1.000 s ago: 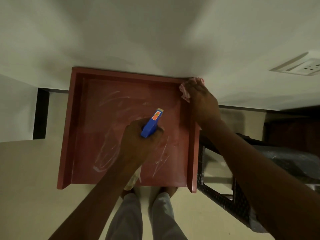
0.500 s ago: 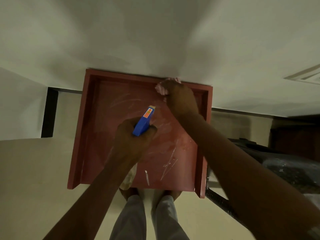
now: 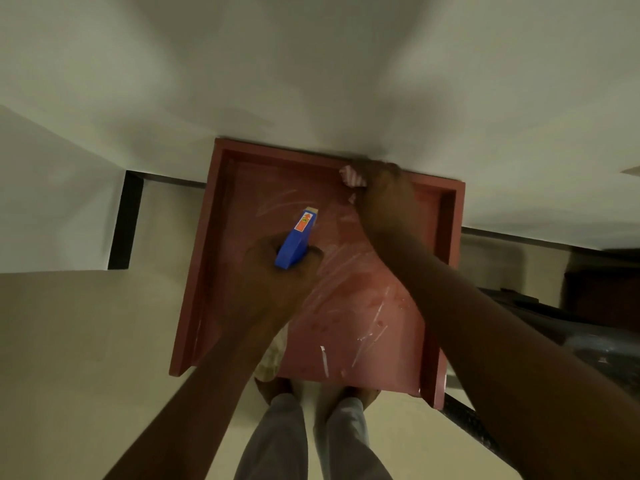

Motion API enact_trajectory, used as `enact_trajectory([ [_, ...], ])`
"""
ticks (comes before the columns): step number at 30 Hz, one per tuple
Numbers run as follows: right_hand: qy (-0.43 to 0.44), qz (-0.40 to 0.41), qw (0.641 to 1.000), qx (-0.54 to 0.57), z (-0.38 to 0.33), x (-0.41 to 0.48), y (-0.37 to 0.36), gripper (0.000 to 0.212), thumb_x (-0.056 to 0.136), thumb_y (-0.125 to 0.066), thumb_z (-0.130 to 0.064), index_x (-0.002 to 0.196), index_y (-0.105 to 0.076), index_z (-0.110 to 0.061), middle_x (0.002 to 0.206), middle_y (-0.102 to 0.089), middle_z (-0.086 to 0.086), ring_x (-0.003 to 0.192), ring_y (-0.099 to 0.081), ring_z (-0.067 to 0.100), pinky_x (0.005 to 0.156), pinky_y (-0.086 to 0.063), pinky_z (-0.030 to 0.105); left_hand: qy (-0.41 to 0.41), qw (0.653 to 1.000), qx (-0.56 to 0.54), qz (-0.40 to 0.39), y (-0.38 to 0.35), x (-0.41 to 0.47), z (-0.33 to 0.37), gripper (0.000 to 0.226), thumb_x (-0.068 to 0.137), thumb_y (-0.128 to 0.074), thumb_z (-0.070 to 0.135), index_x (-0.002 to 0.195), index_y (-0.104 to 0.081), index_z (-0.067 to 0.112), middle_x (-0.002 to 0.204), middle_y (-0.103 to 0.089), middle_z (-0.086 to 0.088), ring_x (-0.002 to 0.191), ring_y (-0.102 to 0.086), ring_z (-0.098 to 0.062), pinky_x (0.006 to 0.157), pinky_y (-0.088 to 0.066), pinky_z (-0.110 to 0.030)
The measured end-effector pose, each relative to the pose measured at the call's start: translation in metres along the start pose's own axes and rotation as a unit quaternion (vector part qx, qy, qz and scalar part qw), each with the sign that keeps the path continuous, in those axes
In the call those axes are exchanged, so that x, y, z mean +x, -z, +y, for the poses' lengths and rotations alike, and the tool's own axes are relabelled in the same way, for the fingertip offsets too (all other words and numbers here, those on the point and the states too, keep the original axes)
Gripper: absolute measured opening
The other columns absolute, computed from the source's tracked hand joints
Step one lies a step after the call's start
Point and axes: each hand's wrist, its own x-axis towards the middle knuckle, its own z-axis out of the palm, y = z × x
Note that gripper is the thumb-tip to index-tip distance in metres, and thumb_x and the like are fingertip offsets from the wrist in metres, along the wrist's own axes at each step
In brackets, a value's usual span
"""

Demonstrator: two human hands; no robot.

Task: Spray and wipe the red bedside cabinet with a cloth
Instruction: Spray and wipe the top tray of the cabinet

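Observation:
The red bedside cabinet (image 3: pixel 242 209) stands against the wall below me, its top rimmed on three sides and streaked with wet smears. My right hand (image 3: pixel 381 192) presses a pink cloth (image 3: pixel 351 177) onto the back rim, a little right of its middle. My left hand (image 3: pixel 277 271) hovers over the middle of the top, shut on a spray bottle whose blue nozzle head (image 3: pixel 296 240) points toward the wall. The bottle's pale body shows below my left forearm.
A white wall (image 3: pixel 311 81) runs behind the cabinet, with a dark gap (image 3: pixel 126 220) at the left. A dark crate-like object (image 3: pixel 554 323) stands close on the right. My legs and feet (image 3: pixel 311 427) are at the cabinet's front edge on the beige floor.
My right hand has slid the cloth leftward along the back rim from the back right corner. My left hand has kept the spray bottle over the middle.

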Motion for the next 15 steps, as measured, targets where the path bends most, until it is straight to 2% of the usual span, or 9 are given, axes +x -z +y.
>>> enact_trajectory([
  [4,0.064,-0.068,0.995,-0.021,-0.037,0.02,-0.026,0.027,0.075,-0.071,-0.013,0.102,-0.077,-0.011,0.101,-0.076,0.013,0.094,-0.067,0.036,0.077,-0.054,0.039,0.012,1.0,-0.018,0.012,0.018,-0.003,-0.008,0.037,0.084,-0.067,0.041,0.074,-0.051,0.009,0.059,-0.044,-0.019,0.051,-0.043,-0.026,0.054,-0.046,-0.038],
  [7,0.125,-0.106,0.986,-0.042,-0.036,0.021,-0.027,0.034,0.07,-0.071,-0.012,0.104,-0.075,-0.011,0.106,-0.076,0.013,0.098,-0.068,0.036,0.081,-0.054,0.039,0.017,0.999,-0.042,0.014,0.028,-0.003,-0.011,0.033,0.09,-0.069,0.024,0.077,-0.052,-0.001,0.058,-0.044,-0.012,0.052,-0.042,-0.025,0.053,-0.044,-0.033],
  [9,0.144,-0.089,0.984,-0.045,-0.023,0.019,-0.023,0.04,0.066,-0.071,-0.006,0.105,-0.075,-0.015,0.109,-0.076,0.008,0.1,-0.068,0.031,0.082,-0.052,0.035,0.014,0.998,-0.05,0.023,0.033,-0.002,-0.012,0.033,0.092,-0.067,0.013,0.079,-0.05,-0.011,0.059,-0.044,-0.014,0.05,-0.04,-0.022,0.047,-0.04,-0.021],
  [12,0.08,-0.047,0.994,-0.055,0.001,0.009,-0.013,0.054,0.068,-0.07,-0.01,0.12,-0.072,-0.026,0.122,-0.074,0.0,0.109,-0.069,0.025,0.088,-0.056,0.034,0.009,0.997,-0.069,0.016,0.041,0.001,-0.012,0.03,0.092,-0.065,0.009,0.081,-0.052,-0.016,0.06,-0.043,-0.03,0.05,-0.04,-0.023,0.045,-0.038,-0.018],
  [15,-0.021,0.029,0.995,-0.098,0.004,-0.004,-0.009,0.054,0.076,-0.068,-0.019,0.129,-0.068,-0.033,0.123,-0.073,0.0,0.108,-0.069,0.026,0.083,-0.055,0.034,0.021,0.996,-0.08,0.027,0.046,0.008,-0.018,0.032,0.091,-0.069,0.014,0.086,-0.056,-0.015,0.068,-0.049,-0.037,0.055,-0.046,-0.027,0.049,-0.043,-0.023],
])
